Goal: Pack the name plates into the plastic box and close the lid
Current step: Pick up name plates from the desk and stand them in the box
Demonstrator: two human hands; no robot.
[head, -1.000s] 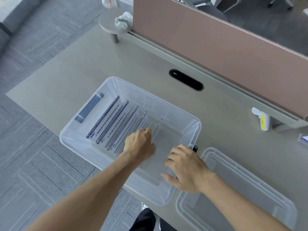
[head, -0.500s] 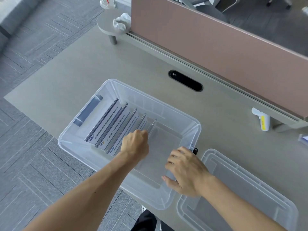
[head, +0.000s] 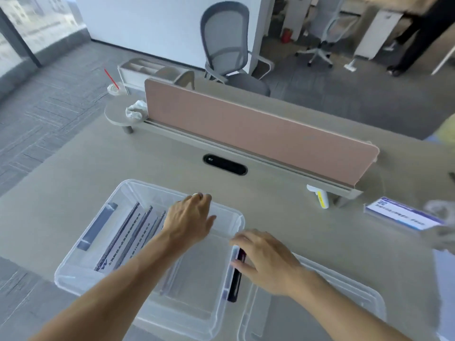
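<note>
Name plates in box, lid right.

One view is supplied: a wide-angle camera worn on the person's head. It looks forward and down across the desk from the near edge. Both forearms enter from the bottom edge of the frame. The plastic box and the lid occupy the lower half at close range. The pink divider panel crosses the middle of the frame. Office chairs and carpeted floor fill the upper part, farther off. Straight lines bow toward the frame edges. No second view exists, so no overlap applies.
</note>
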